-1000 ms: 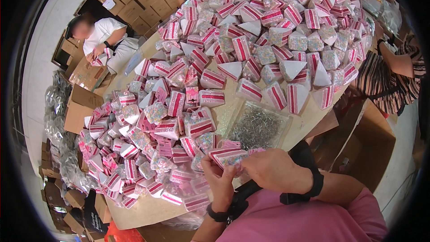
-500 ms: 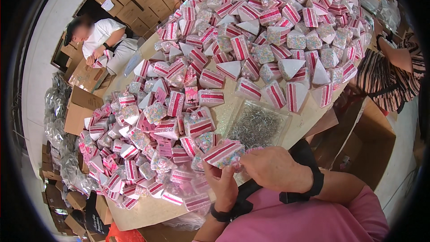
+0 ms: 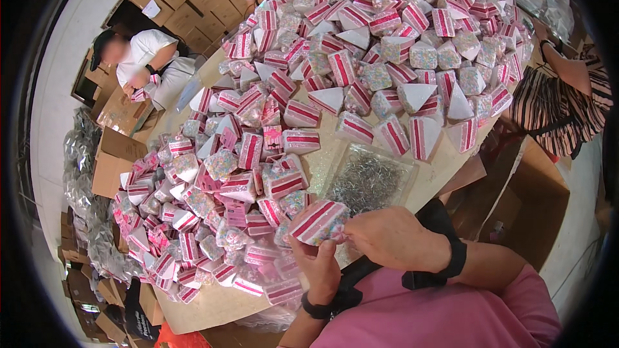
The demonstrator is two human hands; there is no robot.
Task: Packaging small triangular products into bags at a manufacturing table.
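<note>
A toy cake slice (image 3: 318,220), striped pink and white with a pearly speckled end, is held up by my left hand (image 3: 318,269), thumb and fingers gripping it from below. My right hand (image 3: 394,238) is closed in a pinch against the slice's speckled end. Whatever its fingertips hold there is too small or hidden to make out. Just beyond my hands a clear shallow tray (image 3: 413,177) contains a heap of thin silvery metal bits (image 3: 367,182). Many similar cake slices (image 3: 284,177) lie piled to the left of my hands, some with pink cards (image 3: 236,212) among them.
A larger heap of cake slices (image 3: 387,45) covers the far table. An open cardboard box (image 3: 532,200) stands at the right, near a person in striped clothing (image 3: 554,109). Another person in white (image 3: 151,51) works at the left by stacked cartons (image 3: 193,0).
The cake slice has tilted in my left hand, so more of its striped side shows. My right hand remains pinched at its speckled end. The whole view has shifted slightly.
</note>
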